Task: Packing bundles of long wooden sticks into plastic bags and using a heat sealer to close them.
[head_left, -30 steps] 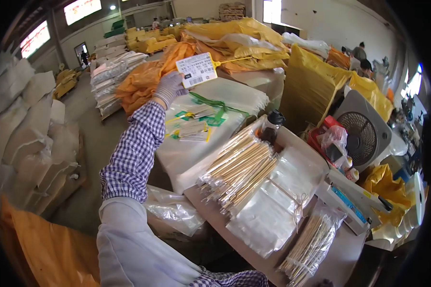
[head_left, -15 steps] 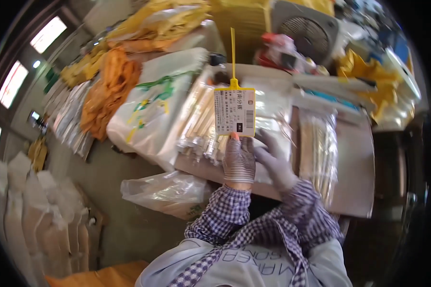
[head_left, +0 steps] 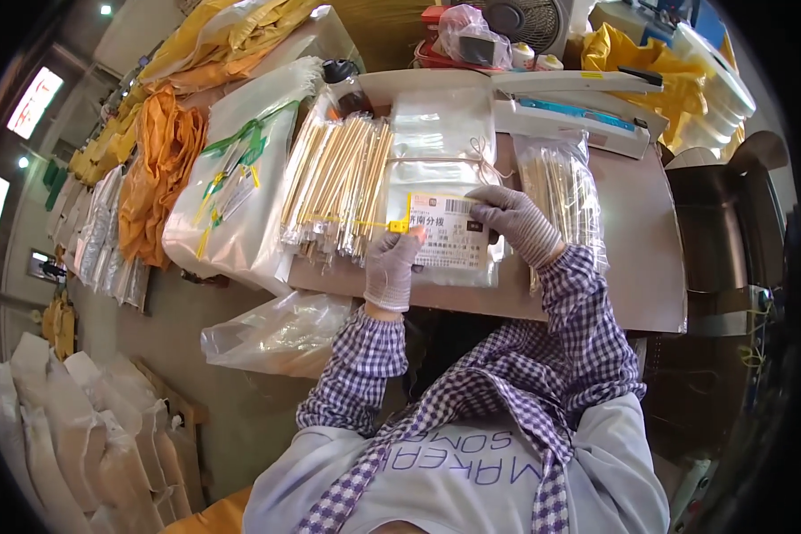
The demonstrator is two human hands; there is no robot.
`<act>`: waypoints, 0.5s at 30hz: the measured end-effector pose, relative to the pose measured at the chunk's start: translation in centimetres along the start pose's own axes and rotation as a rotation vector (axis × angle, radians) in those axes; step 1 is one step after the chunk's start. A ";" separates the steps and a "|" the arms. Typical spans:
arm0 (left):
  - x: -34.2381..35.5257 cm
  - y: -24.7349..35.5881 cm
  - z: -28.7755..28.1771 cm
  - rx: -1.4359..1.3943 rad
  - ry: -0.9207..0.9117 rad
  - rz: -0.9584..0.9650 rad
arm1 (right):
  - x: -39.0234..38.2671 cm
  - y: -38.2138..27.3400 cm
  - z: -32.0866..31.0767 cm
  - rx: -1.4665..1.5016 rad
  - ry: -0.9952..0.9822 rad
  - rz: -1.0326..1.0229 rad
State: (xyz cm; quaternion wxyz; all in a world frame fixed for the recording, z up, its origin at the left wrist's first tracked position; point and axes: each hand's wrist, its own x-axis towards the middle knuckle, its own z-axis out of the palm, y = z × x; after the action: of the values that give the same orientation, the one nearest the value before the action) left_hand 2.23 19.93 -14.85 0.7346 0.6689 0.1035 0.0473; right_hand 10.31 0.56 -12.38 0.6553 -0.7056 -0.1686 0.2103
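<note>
In front of me I hold a flat yellow tag (head_left: 445,236) with a white printed label and a thin yellow tail strip pointing left. My left hand (head_left: 390,271), in a striped light glove with a bare fingertip showing, pinches its left end by the yellow neck. Gloved as well, my right hand (head_left: 518,224) grips the upper right corner. Beneath the tag lies a stack of clear plastic bags (head_left: 440,125) with a string tied round it. Left of the stack is a heap of thin sticks (head_left: 338,173), their near ends in shiny wrapping.
A clear bag of sticks (head_left: 561,178) lies on the brown board (head_left: 641,240) at right. Behind it are a long white device with a blue strip (head_left: 578,116) and a fan (head_left: 516,22). Large clear plastic sacks (head_left: 231,178) and an orange sack (head_left: 156,178) stand left.
The tag has turned from upright to sideways, its tail swinging left, and has come lower. My right hand has moved from beside the tag onto its corner. The view has shifted.
</note>
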 end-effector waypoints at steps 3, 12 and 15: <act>1.1 -0.8 -0.7 -0.235 0.097 0.047 | -0.5 0.1 -0.6 0.237 0.222 -0.053; 2.6 -2.1 -3.5 -0.305 0.181 0.049 | -5.0 7.4 -14.7 0.232 0.974 -0.043; 2.7 -1.3 -4.0 -0.305 0.219 0.078 | -6.9 9.9 -17.8 0.191 1.091 0.029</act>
State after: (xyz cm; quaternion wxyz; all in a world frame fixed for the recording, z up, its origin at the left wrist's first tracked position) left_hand 3.88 24.22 -16.74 0.8093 0.5444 0.1483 0.1633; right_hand 13.28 -19.07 -20.82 0.7057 -0.6519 0.2252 -0.1623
